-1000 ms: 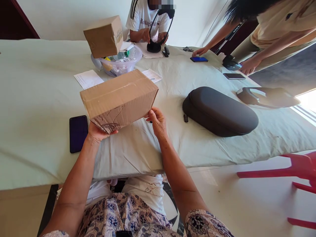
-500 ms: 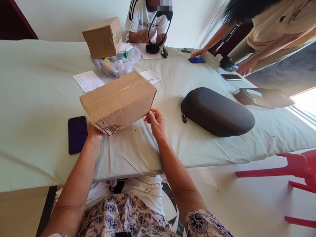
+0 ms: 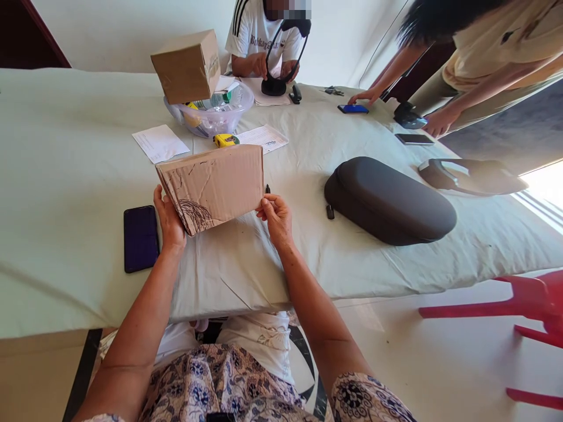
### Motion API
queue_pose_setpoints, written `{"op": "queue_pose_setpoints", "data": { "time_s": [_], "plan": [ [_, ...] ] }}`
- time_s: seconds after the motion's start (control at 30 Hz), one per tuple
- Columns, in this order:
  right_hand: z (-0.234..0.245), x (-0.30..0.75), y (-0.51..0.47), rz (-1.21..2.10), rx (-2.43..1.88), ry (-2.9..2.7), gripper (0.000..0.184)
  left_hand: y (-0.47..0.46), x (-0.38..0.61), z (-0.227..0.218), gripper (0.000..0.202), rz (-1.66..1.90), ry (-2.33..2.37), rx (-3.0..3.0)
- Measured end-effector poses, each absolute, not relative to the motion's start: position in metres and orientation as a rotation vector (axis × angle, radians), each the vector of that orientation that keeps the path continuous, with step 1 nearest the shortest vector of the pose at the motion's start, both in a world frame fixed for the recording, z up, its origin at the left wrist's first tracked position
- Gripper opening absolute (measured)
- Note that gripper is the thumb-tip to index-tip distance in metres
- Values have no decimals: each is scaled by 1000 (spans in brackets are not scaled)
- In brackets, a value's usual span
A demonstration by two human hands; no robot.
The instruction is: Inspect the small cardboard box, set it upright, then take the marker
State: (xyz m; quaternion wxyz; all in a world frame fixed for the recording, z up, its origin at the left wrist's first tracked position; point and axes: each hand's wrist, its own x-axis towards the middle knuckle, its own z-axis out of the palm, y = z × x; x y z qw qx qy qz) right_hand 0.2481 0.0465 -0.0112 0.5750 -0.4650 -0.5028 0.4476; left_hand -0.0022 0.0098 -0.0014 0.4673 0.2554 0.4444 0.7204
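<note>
Long table [image 3: 65,176] under a pale green cloth, which is creasing and sagging over the near edge. White walls are standing behind, the floor is light, and sun is coming in hard at the right. One red plastic chair [image 3: 528,305] is standing off the table's right end.

Count: two cardboard boxes, three phones, two loose paper slips, one clear plastic bowl, one yellow tape measure, one hard-shell case.

The seated person is holding the nearer cardboard box [image 3: 215,184] up off the cloth above the near edge, between a black phone [image 3: 141,237] and the dark grey case [image 3: 389,202]. Its scuffed, torn face is facing them. The left hand [image 3: 169,220] is cupping the lower left corner, thumb lying up along the edge, fingers hidden behind. The right hand [image 3: 275,217] is pinching the lower right corner between thumb and bent fingertips.

The second box [image 3: 187,64] is sitting tilted on the bowl [image 3: 215,120]. The tape measure [image 3: 226,140] is lying just in front of the bowl, between the paper slips [image 3: 159,142]. The case is smooth, rounded and oblong.

Far side — one person in a white shirt is sitting with both hands at a black stand. Another in beige is leaning in from the right, one hand by a lit phone [image 3: 353,108], with a dark phone [image 3: 414,139] lying near.
</note>
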Motion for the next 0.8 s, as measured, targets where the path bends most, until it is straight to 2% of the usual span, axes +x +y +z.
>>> {"op": "queue_pose_setpoints", "data": {
  "time_s": [0.1,0.23,0.43,0.5,0.6,0.7,0.8],
  "plan": [
    [-11,248,47,1055,-1095,-1143,50,5,5,5,69,1973,1145,844],
    [-9,249,47,1038,-1120,-1100,47,-2,10,13,90,1862,1079,1025],
    [-15,253,49,934,-1141,-1143,49,-6,11,19,93,1680,1094,1114],
    [-19,252,49,844,-1135,-1208,60,-6,12,17,91,1650,1112,1124],
    [-23,245,45,728,-1145,-1323,90,-3,12,11,91,1648,1176,1150],
    [-24,233,35,700,-1192,-1452,127,0,10,3,107,1669,1258,1250],
    [-24,220,24,661,-1240,-1578,145,2,11,-5,119,1669,1307,1380]
  ]
}}
